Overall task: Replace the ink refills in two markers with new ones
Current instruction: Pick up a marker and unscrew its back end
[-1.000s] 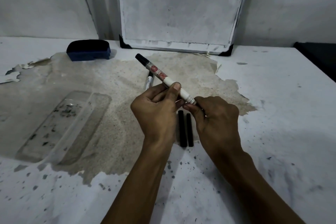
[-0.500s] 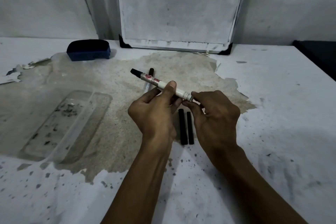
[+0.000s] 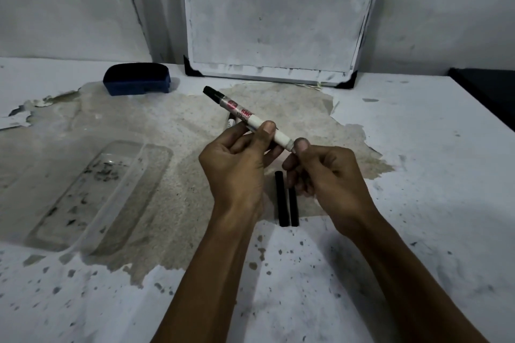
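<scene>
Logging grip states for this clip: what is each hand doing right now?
Left hand: closed, holding the marker by its barrel.
Right hand: closed, fingertips pinching the marker's rear end.

2 refills (image 3: 286, 199) between hands, tray (image 3: 92, 195) left, eraser (image 3: 137, 78) behind

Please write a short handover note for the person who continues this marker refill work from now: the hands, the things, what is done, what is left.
Left hand: shut on the marker at mid-barrel, cap end pointing away.
Right hand: fingertips pinch the marker's rear end.
Second marker: on the table, mostly hidden behind the held one.
Two refills: side by side on the table, under the hands.
Clear tray: on the left.
Done: no swap is visible yet.
Left: open the rear end, change the refill, close, then the same for the second marker.
</scene>
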